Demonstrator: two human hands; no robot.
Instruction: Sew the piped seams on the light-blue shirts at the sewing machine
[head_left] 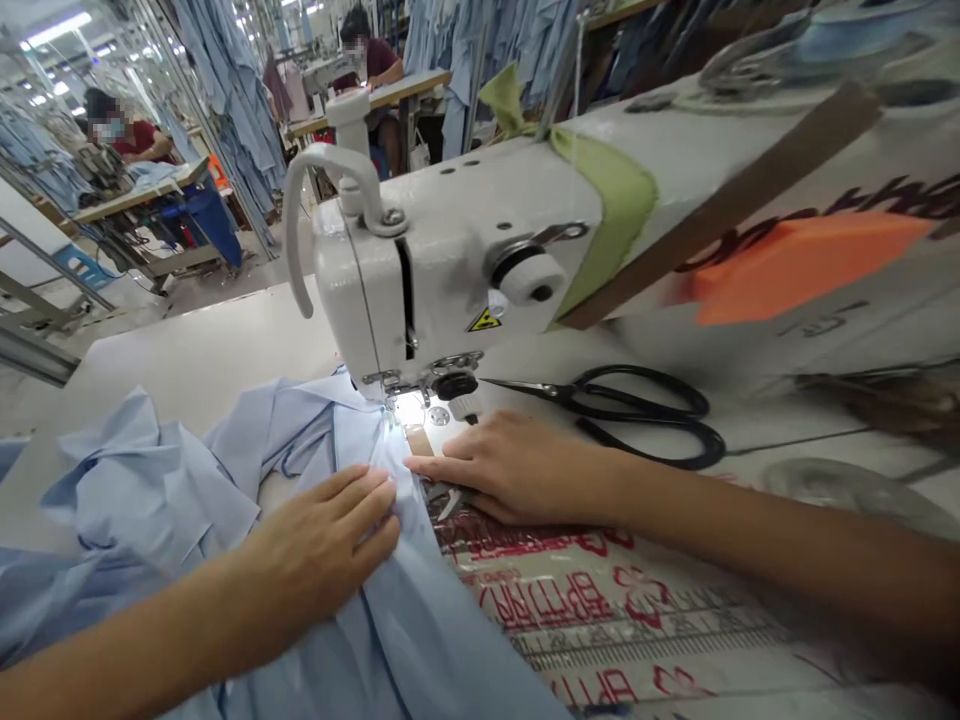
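Note:
Light blue cloth point(420, 600) runs under the needle area of a white sewing machine point(450, 260), where a small lamp lights it. My left hand point(330, 540) lies flat on the cloth, fingers stretched and slightly bent, holding nothing. Just right of the needle, my right hand point(510, 465) has its index finger stretched to the cloth's edge, with the other fingers curled. From under those fingers poke the pale pointed blades of what look like thread snips point(450, 503); their handle is hidden by the hand.
Black-handled scissors point(637, 405) lie behind my right forearm. Bunched cloth point(150, 480) covers the left side of the table. Red-printed plastic point(555, 595) and a ruler strip lie at the front. An orange piece point(810, 265) hangs on the machine. Two people work at tables behind.

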